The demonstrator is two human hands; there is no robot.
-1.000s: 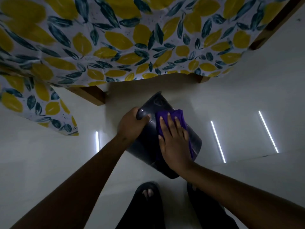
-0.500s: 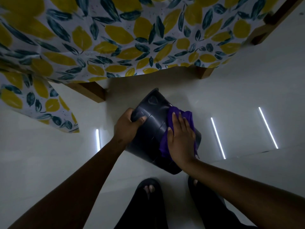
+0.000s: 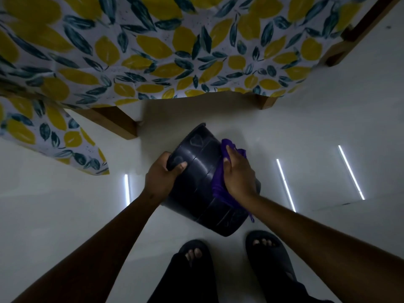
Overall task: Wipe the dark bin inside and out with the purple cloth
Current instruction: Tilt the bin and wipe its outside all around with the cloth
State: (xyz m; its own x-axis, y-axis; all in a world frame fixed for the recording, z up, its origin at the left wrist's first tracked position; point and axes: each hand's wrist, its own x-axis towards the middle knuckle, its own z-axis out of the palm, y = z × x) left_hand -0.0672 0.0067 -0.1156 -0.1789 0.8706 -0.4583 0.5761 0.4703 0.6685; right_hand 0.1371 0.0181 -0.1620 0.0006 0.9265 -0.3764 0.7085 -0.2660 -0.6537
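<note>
We hold the dark bin (image 3: 203, 184) tipped above the pale floor (image 3: 65, 215). Our left hand (image 3: 160, 178) has a closed grip on its edge; our right hand (image 3: 239, 173) presses the purple cloth (image 3: 218, 186) flat against its outer wall. It looks light, stiff and slick, so gripping the rim seems safest.

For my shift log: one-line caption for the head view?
Left hand steadies the tilted dark bin while right hand presses purple cloth against its outer wall.
</note>
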